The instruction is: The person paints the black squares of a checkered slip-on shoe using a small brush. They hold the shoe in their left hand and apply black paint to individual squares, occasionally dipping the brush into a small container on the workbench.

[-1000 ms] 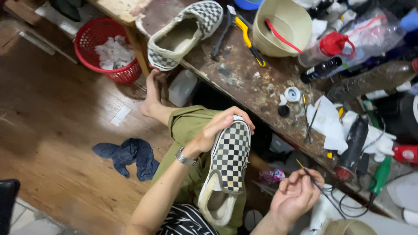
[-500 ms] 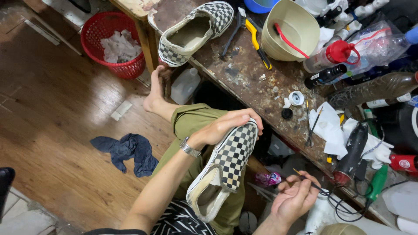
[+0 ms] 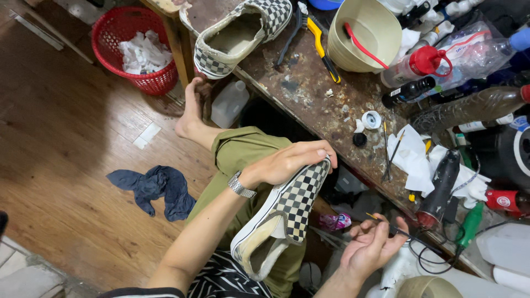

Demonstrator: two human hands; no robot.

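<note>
My left hand (image 3: pixel 287 163) grips the toe of the checkered shoe (image 3: pixel 284 221) resting on my knee, long axis running from toe down to heel nearest me, while my right hand (image 3: pixel 372 245), just right, pinches a thin brush (image 3: pixel 386 226).

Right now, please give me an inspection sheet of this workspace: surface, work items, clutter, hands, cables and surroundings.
Surface: worn wooden bench, stained and scratched.
Work items: checkered shoe held over the lap; second checkered shoe lying on the bench corner.
Clutter: beige bucket, yellow-handled pliers, red-capped bottle, white paper, black heat gun.
Hands: left hand grips the held shoe at its toe end; right hand holds a thin brush.
Cables: black cable looped below the heat gun.
Surroundings: wooden floor, red basket with crumpled paper, blue cloth on the floor.
</note>
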